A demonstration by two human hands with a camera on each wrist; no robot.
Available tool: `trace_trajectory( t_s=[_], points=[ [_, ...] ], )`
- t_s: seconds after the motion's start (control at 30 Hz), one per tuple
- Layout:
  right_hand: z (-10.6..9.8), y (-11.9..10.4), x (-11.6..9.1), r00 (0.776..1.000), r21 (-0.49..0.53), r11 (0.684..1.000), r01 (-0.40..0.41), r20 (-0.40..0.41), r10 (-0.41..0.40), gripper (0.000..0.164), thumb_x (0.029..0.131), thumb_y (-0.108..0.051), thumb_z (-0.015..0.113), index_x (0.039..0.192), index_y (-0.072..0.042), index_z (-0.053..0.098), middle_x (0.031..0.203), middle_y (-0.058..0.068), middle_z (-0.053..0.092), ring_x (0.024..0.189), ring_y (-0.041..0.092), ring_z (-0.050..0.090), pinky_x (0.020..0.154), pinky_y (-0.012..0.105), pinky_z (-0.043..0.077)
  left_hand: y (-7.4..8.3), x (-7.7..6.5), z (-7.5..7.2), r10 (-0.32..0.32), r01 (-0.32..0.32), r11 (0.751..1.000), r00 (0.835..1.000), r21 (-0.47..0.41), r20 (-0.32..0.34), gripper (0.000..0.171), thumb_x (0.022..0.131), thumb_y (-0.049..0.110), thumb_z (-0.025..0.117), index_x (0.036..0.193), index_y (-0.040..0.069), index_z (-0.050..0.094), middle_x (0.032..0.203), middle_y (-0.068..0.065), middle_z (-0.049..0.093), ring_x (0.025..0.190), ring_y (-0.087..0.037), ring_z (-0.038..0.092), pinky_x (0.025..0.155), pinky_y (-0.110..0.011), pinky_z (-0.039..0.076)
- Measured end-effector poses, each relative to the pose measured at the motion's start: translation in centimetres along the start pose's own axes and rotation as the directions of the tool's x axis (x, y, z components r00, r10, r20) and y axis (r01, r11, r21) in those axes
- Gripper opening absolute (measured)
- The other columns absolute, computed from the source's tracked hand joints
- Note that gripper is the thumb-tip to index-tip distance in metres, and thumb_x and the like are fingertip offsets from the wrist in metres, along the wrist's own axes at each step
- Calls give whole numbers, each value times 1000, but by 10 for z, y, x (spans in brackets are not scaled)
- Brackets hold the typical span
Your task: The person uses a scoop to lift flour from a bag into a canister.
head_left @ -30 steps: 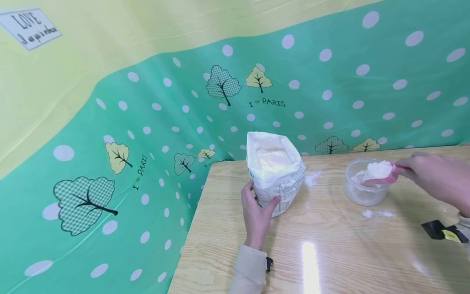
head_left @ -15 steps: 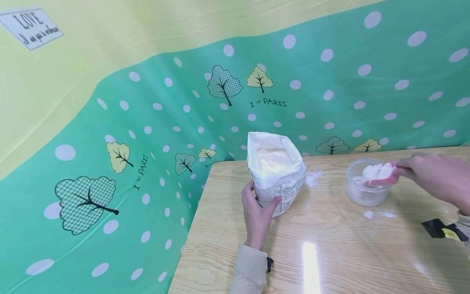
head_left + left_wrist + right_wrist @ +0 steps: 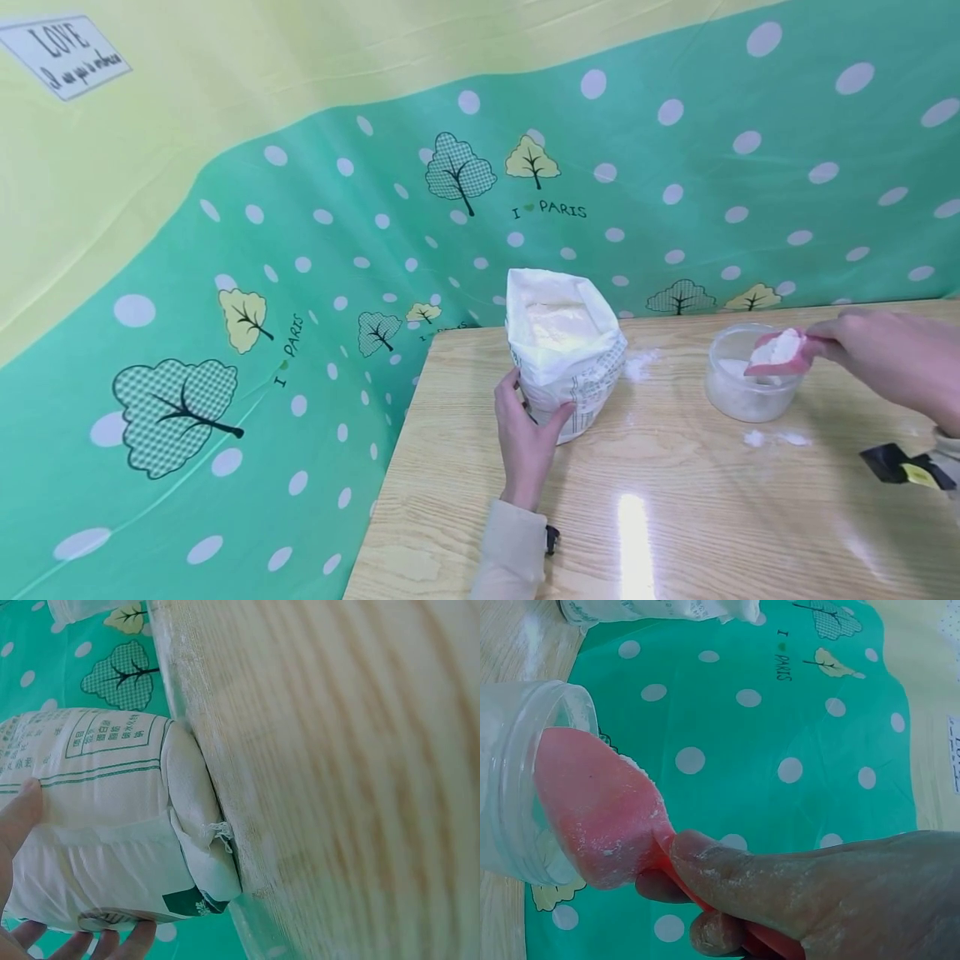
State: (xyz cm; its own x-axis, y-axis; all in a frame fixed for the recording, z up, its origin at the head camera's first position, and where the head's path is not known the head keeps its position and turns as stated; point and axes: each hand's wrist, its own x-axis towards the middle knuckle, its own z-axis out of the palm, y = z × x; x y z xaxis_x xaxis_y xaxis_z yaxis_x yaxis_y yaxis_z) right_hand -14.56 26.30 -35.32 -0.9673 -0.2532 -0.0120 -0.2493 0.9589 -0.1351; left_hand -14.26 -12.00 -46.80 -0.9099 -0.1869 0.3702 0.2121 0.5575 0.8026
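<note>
An open white flour bag [image 3: 564, 350] [image 3: 105, 817] stands on the wooden table [image 3: 660, 517]. My left hand [image 3: 525, 437] grips its lower left side, thumb and fingers wrapped round it. My right hand [image 3: 892, 367] [image 3: 795, 900] pinches the handle of a pink spoon [image 3: 780, 354] [image 3: 600, 806]. The spoon is tilted over the rim of a clear plastic container [image 3: 750, 383] [image 3: 525, 780], and white flour slides off it into the container.
Spilled flour [image 3: 776, 437] lies in front of the container, and more powder [image 3: 637, 363] behind the bag. A black clip-like object [image 3: 896, 467] sits at the right edge. A green dotted cloth [image 3: 315, 275] hangs behind the table.
The spoon has tipped further over the container and much of its heap of flour has dropped in. The left hand and the bag have not moved.
</note>
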Motion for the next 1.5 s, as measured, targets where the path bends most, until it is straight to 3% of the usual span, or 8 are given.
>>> trace_trajectory(
  t_s=[0.17,0.27,0.37,0.73,1.07,1.33,1.43,1.5],
  points=[
    [-4,-5,3,998,4,999,48,-36,-48,13,95,-8,62,88,-6,72,64,-1,43,61,19,39,54,30,33,0,0,0,7,-7,1000,1000,-2,-1,85,75,38,86,144,21,38,136,5,45,127,-13,47,100,-35,52],
    [-7,-7,6,997,-4,998,61,-44,-61,22,96,-7,59,77,-16,64,63,-3,42,60,18,39,54,29,32,0,0,0,11,-11,1000,1000,-6,-2,85,75,39,85,144,21,38,136,6,45,127,-13,47,100,-35,52],
    [-9,-7,8,998,-22,998,52,-37,-53,25,97,-9,58,75,-20,62,63,-3,41,60,17,39,53,29,31,-1,0,0,14,-14,1000,1000,-7,0,85,75,39,85,143,22,38,136,6,46,126,-13,47,100,-36,52],
    [-13,-10,5,999,-74,997,32,11,-31,28,96,-8,58,70,-19,56,63,-2,41,61,18,40,52,30,30,-1,1,0,18,-18,1000,1000,5,3,85,76,41,84,144,22,37,136,6,45,126,-13,47,100,-36,52],
    [-18,-12,3,999,-62,998,28,-20,-30,31,97,-8,56,69,-21,53,61,-2,37,59,17,38,52,30,29,-2,2,0,13,-13,1000,1000,14,8,86,76,42,84,145,20,37,137,5,45,127,-13,45,99,-37,53],
    [-14,-11,2,993,-91,994,65,-91,-74,21,92,-5,64,73,-14,62,60,-4,43,58,17,41,52,31,35,0,2,-1,17,-17,1000,1000,9,4,85,76,41,84,144,21,37,137,5,45,127,-13,46,100,-36,52],
    [-13,-8,0,993,-69,996,63,-92,-69,7,90,-5,66,90,-1,72,68,5,59,62,23,54,53,39,48,0,1,-1,12,-12,1000,1000,2,3,84,76,38,85,143,22,37,137,6,45,126,-13,47,101,-36,52],
    [-12,-6,-1,994,-52,997,58,-89,-62,20,90,-5,67,105,7,71,77,14,67,67,30,61,58,47,54,-1,0,-1,13,-13,1000,1000,-1,2,84,75,36,86,143,21,38,136,6,45,126,-14,48,101,-38,52]
  ],
)
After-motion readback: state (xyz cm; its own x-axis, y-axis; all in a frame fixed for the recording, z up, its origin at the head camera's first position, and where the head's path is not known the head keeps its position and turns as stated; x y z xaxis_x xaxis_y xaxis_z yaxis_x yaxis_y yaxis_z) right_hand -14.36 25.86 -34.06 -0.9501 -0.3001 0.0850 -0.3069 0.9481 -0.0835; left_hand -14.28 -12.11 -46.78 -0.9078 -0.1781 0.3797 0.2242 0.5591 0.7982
